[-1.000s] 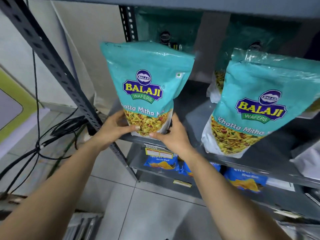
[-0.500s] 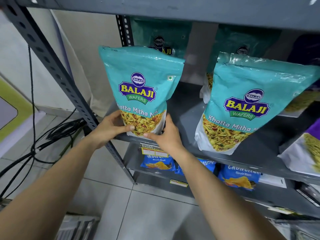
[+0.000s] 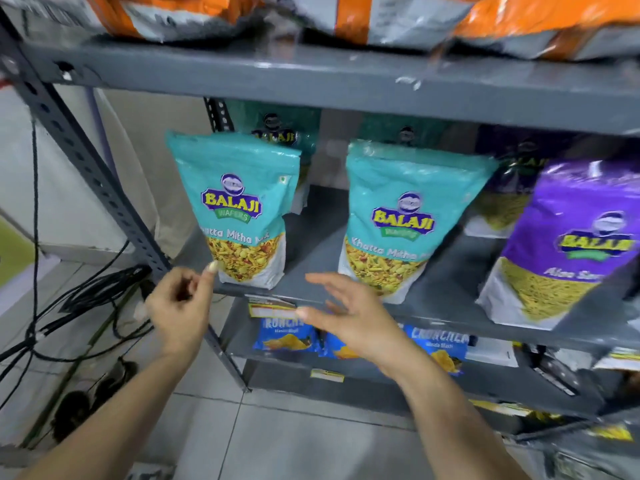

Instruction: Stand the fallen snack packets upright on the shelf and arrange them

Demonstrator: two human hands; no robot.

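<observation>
Two teal Balaji Khatta Mitha packets stand upright on the grey shelf. The left teal packet is at the shelf's left end, the right teal packet beside it with a gap between. A purple Balaji packet stands further right. More teal and purple packets stand behind in shadow. My left hand hovers just below the left packet's bottom corner, fingers loosely curled, holding nothing. My right hand is spread out flat in front of the shelf edge, between the two teal packets, touching neither.
Orange packets lie on the shelf above. Blue packets sit on the lower shelf. The rack's slotted grey post slants down on the left. Black cables trail over the tiled floor at the left.
Both hands have let go of the left teal packet and drawn back from it; it stays upright. The view has tilted up, showing the upper shelf and the purple packet.
</observation>
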